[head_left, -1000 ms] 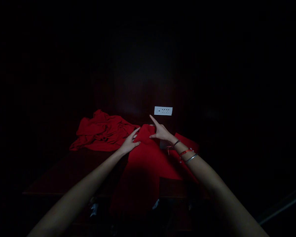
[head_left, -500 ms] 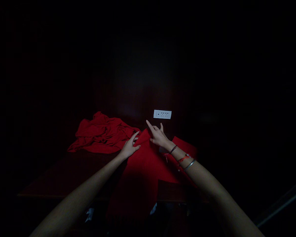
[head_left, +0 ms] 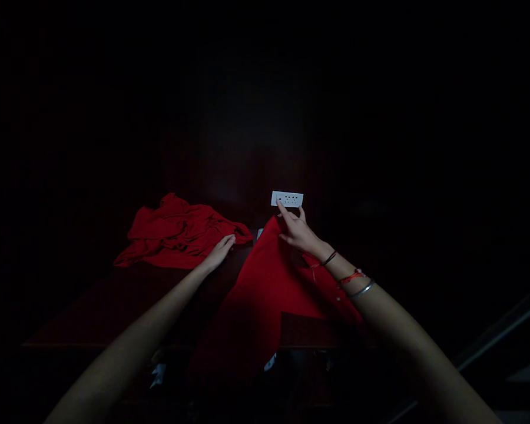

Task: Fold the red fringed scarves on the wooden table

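Observation:
A red cloth [head_left: 265, 282] lies over the dark table, its near end hanging past the front edge and its far end raised to a peak. At that peak is my right hand [head_left: 302, 232], pinching the cloth, with the index finger stretched out and the thumb underneath. My left hand [head_left: 221, 253] is apart from this cloth, with nothing visible in it; its fingers are stretched out side by side. It rests at the lower right side of a crumpled heap of red cloth [head_left: 176, 232]. A small pale item [head_left: 259, 234] shows beside the raised cloth.
Behind the hands, a white socket plate [head_left: 287, 199] sits on the dark wall. The table [head_left: 83, 318] has its front edge toward me. Whitish pieces [head_left: 158, 375] show below that edge. A pale slanting bar [head_left: 503, 324] stands at the lower right. The surroundings are very dark.
My left hand has come off the flat red cloth and moved left toward the heap. The right hand has shifted right, drawing the cloth's far end with it; the pale item is now uncovered.

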{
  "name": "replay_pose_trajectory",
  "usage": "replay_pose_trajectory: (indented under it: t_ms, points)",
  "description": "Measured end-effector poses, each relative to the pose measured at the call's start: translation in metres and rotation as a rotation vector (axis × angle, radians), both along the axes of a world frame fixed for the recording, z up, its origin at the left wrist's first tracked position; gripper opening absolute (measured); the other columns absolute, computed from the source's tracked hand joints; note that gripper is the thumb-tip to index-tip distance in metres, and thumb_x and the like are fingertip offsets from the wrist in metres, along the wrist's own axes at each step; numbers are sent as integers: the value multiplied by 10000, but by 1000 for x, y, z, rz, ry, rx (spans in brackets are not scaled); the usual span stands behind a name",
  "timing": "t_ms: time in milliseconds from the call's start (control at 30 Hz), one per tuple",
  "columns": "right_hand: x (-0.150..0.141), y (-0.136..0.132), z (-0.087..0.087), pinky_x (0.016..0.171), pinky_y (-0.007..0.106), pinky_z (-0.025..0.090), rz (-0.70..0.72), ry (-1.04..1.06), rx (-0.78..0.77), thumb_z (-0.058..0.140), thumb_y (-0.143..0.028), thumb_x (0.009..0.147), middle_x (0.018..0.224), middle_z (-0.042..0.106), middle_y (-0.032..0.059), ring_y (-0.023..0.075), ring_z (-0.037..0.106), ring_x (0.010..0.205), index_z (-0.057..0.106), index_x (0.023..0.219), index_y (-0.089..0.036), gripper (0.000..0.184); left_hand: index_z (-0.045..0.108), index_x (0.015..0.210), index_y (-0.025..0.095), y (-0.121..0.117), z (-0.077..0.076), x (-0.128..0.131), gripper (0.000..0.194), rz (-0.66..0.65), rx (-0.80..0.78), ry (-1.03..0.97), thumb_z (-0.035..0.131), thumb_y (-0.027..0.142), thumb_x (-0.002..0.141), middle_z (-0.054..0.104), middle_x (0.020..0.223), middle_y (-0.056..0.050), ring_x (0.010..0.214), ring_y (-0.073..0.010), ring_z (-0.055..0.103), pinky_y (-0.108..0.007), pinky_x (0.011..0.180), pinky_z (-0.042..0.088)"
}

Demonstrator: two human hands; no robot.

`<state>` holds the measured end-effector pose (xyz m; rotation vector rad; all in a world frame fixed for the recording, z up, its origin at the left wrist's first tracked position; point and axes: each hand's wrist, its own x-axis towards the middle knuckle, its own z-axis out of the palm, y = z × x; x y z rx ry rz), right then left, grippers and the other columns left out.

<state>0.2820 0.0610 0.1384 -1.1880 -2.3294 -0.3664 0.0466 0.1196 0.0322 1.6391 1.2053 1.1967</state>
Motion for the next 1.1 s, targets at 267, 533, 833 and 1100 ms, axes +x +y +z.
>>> replay_pose_trajectory:
  t_ms: [267, 533, 833, 1100]
  points:
    - [101, -20, 27, 748, 347, 423, -159, 317, -390, 656, -229, 545, 992, 545, 73, 187, 547, 792, 58, 1316, -140, 979, 563, 944, 119, 18, -26, 75, 271, -184, 108, 255, 492, 229, 707, 590, 970, -79, 897, -184, 536, -280, 801, 395]
    - [143, -50, 30, 695, 341, 464, -312, 221, -318, 552, -134, 593, 882, 587, 74, 190, 566, 744, 196, 1289, -115, 782, 529, 1057, 206, 8, -42, 159, 441, -501, 202, 568, 606, 210, 623, 451, 1186, -55, 1112, -227, 350, -373, 936, 245]
    - [149, -52, 19, 711, 317, 444, -404, 170, -296, 513, -152, 644, 874, 598, 96, 185, 568, 764, 258, 1257, -80, 668, 516, 1049, 280, -4, -58, 195, 448, -611, 161, 691, 610, 336, 615, 258, 1326, -31, 1199, -328, 114, -555, 896, 105]
    - [155, -47, 16, 672, 303, 446, -407, 174, -292, 508, -156, 640, 857, 592, 87, 175, 564, 733, 306, 1227, -103, 623, 572, 959, 200, -2, -56, 198, 436, -648, 134, 475, 641, 197, 529, 610, 875, -20, 978, -247, 464, -431, 897, 240]
